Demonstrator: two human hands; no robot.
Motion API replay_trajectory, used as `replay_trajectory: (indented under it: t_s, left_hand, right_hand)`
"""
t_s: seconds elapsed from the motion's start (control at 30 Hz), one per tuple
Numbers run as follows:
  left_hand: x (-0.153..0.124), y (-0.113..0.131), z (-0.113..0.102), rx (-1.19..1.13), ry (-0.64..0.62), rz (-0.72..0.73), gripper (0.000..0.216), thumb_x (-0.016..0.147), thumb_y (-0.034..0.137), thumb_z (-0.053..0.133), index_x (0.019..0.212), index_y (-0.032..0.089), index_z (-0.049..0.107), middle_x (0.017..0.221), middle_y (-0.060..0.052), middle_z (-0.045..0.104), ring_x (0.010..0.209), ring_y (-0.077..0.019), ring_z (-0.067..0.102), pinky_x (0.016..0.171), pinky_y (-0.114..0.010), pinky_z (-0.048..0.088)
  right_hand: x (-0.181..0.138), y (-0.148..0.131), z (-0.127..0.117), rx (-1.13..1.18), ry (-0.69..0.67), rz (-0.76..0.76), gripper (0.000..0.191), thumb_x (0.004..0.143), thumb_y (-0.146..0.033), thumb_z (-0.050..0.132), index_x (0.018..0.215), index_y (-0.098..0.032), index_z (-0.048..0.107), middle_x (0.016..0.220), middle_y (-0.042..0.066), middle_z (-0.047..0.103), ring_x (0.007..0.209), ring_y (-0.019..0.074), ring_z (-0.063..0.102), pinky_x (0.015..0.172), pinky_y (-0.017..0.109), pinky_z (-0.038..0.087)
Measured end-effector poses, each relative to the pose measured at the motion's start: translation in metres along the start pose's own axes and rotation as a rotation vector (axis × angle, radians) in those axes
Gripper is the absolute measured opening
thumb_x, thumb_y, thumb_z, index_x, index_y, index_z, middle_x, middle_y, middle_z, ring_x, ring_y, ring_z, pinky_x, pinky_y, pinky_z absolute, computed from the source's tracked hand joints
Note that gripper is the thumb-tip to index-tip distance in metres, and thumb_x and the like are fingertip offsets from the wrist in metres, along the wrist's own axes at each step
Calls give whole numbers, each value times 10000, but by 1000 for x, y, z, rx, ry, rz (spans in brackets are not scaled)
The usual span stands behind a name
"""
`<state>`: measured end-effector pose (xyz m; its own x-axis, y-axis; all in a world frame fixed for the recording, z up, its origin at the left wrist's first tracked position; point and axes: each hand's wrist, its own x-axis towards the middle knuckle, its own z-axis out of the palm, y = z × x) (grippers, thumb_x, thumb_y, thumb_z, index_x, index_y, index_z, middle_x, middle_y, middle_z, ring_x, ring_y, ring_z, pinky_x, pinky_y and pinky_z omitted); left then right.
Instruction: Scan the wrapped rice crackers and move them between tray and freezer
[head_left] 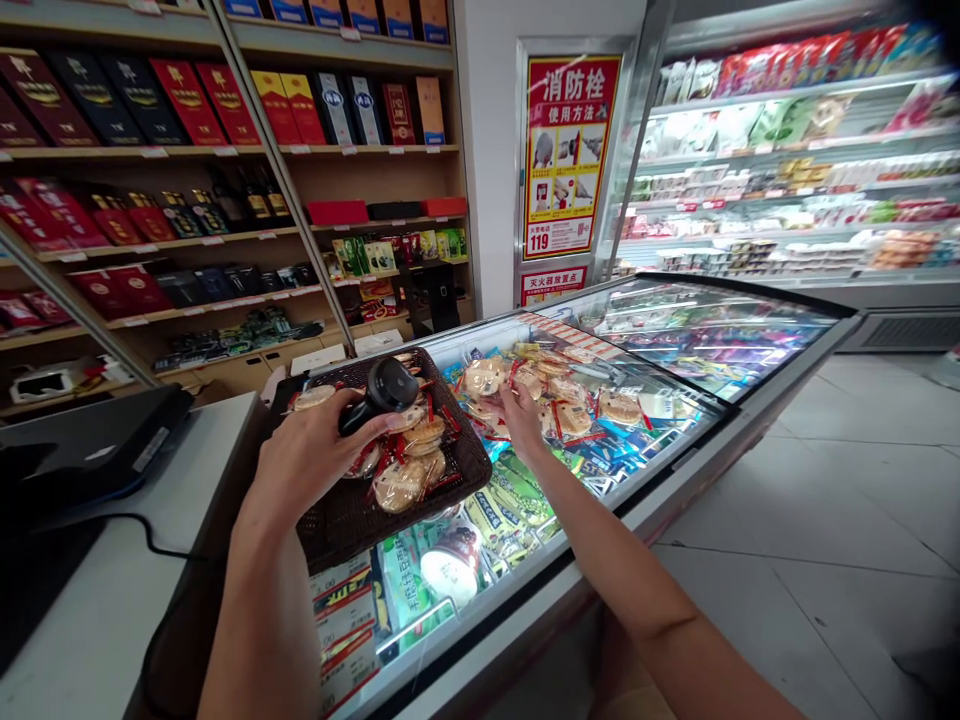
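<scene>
My left hand (311,450) is closed round a black handheld scanner (379,392), held over a dark wicker basket (352,520) that rests on the chest freezer (675,460). Several round snack packets with red ties (409,470) lie in the basket. My right hand (517,415) reaches onto the freezer's glass lid and pinches one round packet (484,378). More of the same packets (574,405) lie spread on the lid beyond that hand.
A white counter (112,580) with a black device (90,450) and a cable stands at left. Wooden shelves of boxed goods (225,180) line the back wall. An open refrigerated shelf unit (795,170) stands at right, with tiled floor (825,520) before it.
</scene>
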<state>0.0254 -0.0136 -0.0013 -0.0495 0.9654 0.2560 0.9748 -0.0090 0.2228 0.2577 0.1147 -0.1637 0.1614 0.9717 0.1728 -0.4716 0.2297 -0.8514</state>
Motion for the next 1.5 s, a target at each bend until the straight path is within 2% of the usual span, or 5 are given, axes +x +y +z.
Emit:
replay_trajectory:
  t_s: [0.33, 0.63, 1.0, 1.23, 1.5]
  left_hand:
    - [-5, 0, -10, 60, -10, -30, 701, 799, 791, 403, 1208, 264, 619, 1059, -118, 731, 987, -374, 650, 676, -354, 402]
    - [-9, -6, -14, 3, 55, -47, 675, 793, 765, 451, 1185, 257, 657, 1026, -107, 739, 954, -348, 653, 668, -332, 410]
    - [-23, -4, -24, -32, 78, -18, 663, 815, 759, 441, 1149, 226, 647, 1029, -105, 736, 1013, -336, 645, 653, -307, 397]
    - [-27, -11, -25, -79, 118, -12, 616, 826, 736, 464, 1126, 233, 653, 1063, -104, 731, 1057, -348, 641, 756, -337, 446]
    - [-26, -12, -24, -82, 113, -26, 654, 817, 756, 448, 1153, 229, 640, 1064, -107, 727, 1119, -370, 621, 807, -359, 454]
  right_hand:
    - [11, 19, -12, 31, 68, 11, 430, 712, -438, 735, 1011, -258, 483, 987, 31, 685, 1070, 225, 683, 964, 427, 546]
    - [-14, 4, 7, -76, -171, -34, 442, 732, -466, 744, 1036, -238, 519, 966, 39, 706, 904, 196, 701, 937, 425, 544]
    - [-55, -9, 85, -1206, -1315, -412, 343, 848, -398, 676, 1128, -200, 659, 1105, 91, 665, 1065, 263, 599, 921, 405, 476]
    - [-64, 5, 92, -1390, -1289, -582, 505, 767, -344, 760, 1229, -208, 608, 1201, 102, 592, 1119, 264, 565, 961, 406, 462]
    - [-62, 5, 86, -1188, -1185, -608, 107, 859, -190, 614, 949, -222, 664, 992, 22, 676, 960, 191, 609, 834, 299, 438]
